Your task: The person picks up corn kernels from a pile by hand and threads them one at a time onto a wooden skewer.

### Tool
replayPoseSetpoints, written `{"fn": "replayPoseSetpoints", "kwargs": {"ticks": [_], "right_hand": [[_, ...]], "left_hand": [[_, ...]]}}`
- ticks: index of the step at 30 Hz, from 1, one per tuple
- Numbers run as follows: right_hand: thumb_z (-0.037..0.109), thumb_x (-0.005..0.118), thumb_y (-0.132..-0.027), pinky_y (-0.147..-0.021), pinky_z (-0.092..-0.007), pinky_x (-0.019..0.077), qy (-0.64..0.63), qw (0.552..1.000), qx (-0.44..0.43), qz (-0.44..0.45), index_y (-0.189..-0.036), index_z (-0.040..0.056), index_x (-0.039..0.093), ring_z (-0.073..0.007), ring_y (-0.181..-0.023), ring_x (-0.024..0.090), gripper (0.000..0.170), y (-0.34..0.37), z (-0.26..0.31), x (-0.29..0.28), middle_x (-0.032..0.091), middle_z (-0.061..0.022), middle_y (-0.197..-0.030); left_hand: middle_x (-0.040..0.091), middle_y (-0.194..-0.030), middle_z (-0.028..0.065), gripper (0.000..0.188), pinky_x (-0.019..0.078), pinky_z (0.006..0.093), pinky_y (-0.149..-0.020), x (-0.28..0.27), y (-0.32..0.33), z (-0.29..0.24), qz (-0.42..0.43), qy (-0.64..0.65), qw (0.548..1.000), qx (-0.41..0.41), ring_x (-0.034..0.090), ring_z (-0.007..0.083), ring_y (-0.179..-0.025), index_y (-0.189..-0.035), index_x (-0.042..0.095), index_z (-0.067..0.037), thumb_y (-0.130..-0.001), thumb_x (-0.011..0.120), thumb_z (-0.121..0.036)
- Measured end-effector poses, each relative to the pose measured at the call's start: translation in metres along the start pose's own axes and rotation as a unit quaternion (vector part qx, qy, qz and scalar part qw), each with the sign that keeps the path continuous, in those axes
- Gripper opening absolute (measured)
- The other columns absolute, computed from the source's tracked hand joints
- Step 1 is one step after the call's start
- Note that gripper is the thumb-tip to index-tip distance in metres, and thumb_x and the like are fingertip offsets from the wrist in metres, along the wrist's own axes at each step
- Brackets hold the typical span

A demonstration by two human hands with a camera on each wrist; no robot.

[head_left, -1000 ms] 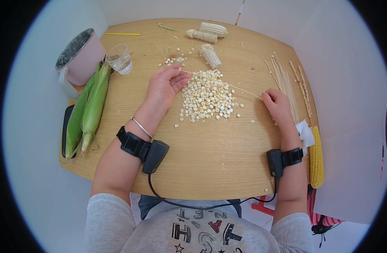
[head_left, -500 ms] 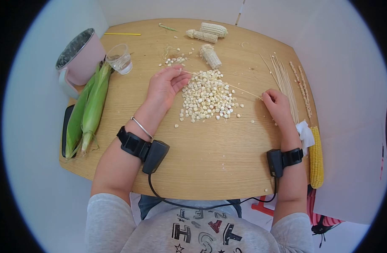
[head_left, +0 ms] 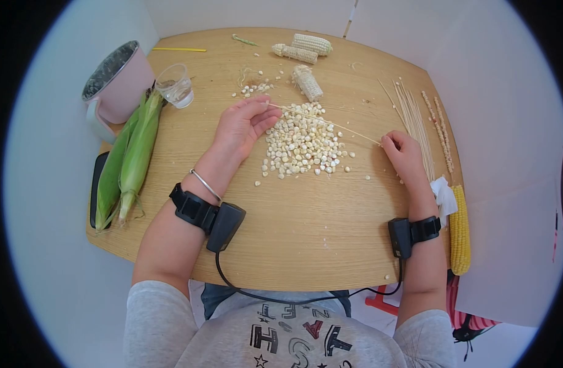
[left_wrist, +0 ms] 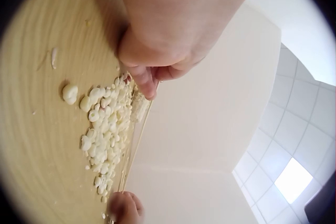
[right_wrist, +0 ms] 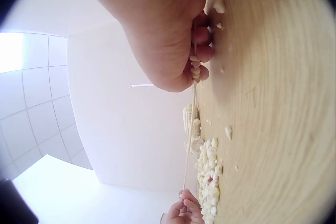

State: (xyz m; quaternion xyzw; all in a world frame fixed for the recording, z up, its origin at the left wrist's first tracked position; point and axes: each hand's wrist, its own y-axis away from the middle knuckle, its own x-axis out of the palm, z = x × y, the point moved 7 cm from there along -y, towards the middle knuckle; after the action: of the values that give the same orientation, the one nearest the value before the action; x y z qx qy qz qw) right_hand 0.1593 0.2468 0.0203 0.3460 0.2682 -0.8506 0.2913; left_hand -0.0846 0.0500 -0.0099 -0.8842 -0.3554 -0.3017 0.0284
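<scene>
A thin wooden skewer (head_left: 330,123) stretches between both hands over a heap of pale corn kernels (head_left: 303,138). The left hand (head_left: 243,126) pinches its left end with the fingertips, and a small pale bit shows at the thumb tip; I cannot tell whether this is a kernel. At the other end, the right hand (head_left: 404,154) grips the skewer with curled fingers. In the right wrist view, several threaded kernels (right_wrist: 196,69) sit on the skewer against the right fingers. A stripped white cob (head_left: 307,83) lies just behind the heap.
Two more white cobs (head_left: 303,49) lie at the back. On the left are green husked ears (head_left: 137,153), a clear cup (head_left: 176,86) and a pink mug (head_left: 119,86). Bare skewers (head_left: 413,119), kernel-threaded skewers (head_left: 442,129), a tissue (head_left: 442,193) and a yellow cob (head_left: 459,233) line the right edge.
The left fingertips have shifted very slightly to the right along with their end of the skewer. The right hand keeps its grip and place.
</scene>
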Motion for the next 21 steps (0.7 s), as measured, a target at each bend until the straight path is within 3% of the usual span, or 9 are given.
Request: {"fn": "replayPoseSetpoints", "kwargs": {"ticks": [21], "right_hand": [[0.02, 0.055, -0.078, -0.05, -0.0279, 0.0387, -0.006, 1.0, -0.003, -0.001, -0.077, -0.0016, 0.059, -0.0145, -0.052, 0.049, 0.022, 0.0, 0.0001, -0.0004, 0.054, -0.0088, -0.058]], "left_hand": [[0.058, -0.091, 0.0165, 0.026, 0.0531, 0.0264, -0.071, 0.0023, -0.0004, 0.0018, 0.02, 0.004, 1.0, -0.019, 0.061, 0.0218, -0.083, -0.106, 0.047, 0.007, -0.081, 0.05, -0.001]]}}
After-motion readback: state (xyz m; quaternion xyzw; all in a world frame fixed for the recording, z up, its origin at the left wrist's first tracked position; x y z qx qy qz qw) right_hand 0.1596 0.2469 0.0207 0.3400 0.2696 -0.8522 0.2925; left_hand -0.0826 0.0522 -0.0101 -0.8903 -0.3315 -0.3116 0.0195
